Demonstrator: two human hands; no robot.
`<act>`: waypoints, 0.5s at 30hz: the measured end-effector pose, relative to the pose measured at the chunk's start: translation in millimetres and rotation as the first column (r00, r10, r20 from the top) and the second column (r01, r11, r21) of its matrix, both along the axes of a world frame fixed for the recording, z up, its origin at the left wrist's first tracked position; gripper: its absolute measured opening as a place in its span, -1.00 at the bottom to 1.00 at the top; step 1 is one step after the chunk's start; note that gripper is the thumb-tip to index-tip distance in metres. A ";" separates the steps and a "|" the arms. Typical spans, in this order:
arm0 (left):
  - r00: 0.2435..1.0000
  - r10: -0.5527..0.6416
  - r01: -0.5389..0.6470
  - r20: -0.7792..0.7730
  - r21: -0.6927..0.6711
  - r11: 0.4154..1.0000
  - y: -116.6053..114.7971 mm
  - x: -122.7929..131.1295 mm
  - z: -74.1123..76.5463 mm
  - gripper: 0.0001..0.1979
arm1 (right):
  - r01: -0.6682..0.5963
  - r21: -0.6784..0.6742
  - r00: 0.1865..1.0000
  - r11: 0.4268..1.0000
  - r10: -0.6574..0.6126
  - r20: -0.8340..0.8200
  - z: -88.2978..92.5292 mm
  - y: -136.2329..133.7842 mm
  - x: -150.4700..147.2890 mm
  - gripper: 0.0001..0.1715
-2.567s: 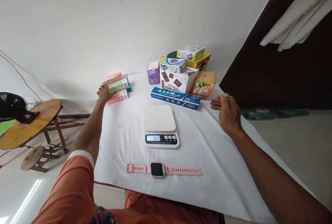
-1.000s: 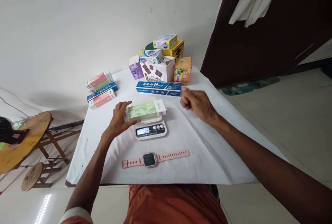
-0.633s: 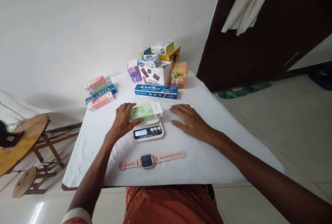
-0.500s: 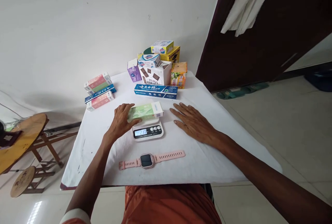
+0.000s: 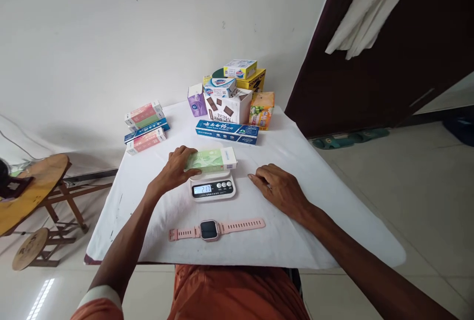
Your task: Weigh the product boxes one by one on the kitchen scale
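Note:
My left hand (image 5: pixel 177 169) is closed round the left end of a green and white carton (image 5: pixel 211 160), thumb in front and fingers behind. The carton lies across the platform of a small white digital scale (image 5: pixel 214 189), whose lit display appears to read 217. To the right of the scale, my right hand (image 5: pixel 279 186) rests on the white cloth with its fingers curled in; no object shows in it. A pink-strapped smartwatch (image 5: pixel 209 230) lies stretched out in front of the scale, near the table's front edge.
Behind the scale lies a blue toothpaste box (image 5: pixel 227 132). Further back, soap boxes (image 5: pixel 220 87) sit on and around a white carton (image 5: pixel 231 108), beside an orange pack (image 5: pixel 261 110). Pink and blue boxes (image 5: pixel 146 141) are stacked at the left. A wooden stool (image 5: pixel 31 249) stands left of the table.
My right hand has gone from flat with spread fingers to curled on the cloth. The left hand stays on the carton, and the view has shifted slightly.

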State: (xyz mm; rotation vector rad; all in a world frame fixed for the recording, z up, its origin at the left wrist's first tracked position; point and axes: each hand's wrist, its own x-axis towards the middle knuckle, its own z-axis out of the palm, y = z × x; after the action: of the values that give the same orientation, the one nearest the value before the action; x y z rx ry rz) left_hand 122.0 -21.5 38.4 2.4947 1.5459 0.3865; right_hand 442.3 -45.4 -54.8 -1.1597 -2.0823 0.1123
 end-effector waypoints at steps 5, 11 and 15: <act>0.994 -0.108 0.105 0.031 0.089 0.991 41.6 22.4 22.9 -0.51 | 0.017 -0.017 0.999 1.000 -0.016 0.032 -9.2 3.8 1.5 -0.53; 0.992 -0.103 0.109 -0.069 0.098 0.989 127.5 68.1 25.7 -0.49 | 0.020 0.018 0.999 1.000 -0.020 0.038 -9.3 1.8 2.8 -0.56; 0.994 -0.053 0.054 -0.092 0.011 0.998 156.1 73.6 14.7 -0.42 | 0.019 0.062 0.997 0.998 -0.024 0.073 -8.4 0.7 2.8 -0.55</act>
State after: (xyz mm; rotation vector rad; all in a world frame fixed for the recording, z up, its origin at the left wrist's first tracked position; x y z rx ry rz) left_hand 195.6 134.6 53.1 2.5919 1.5099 0.2797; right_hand 445.1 -44.7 -63.2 -1.1645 -2.1218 -0.0045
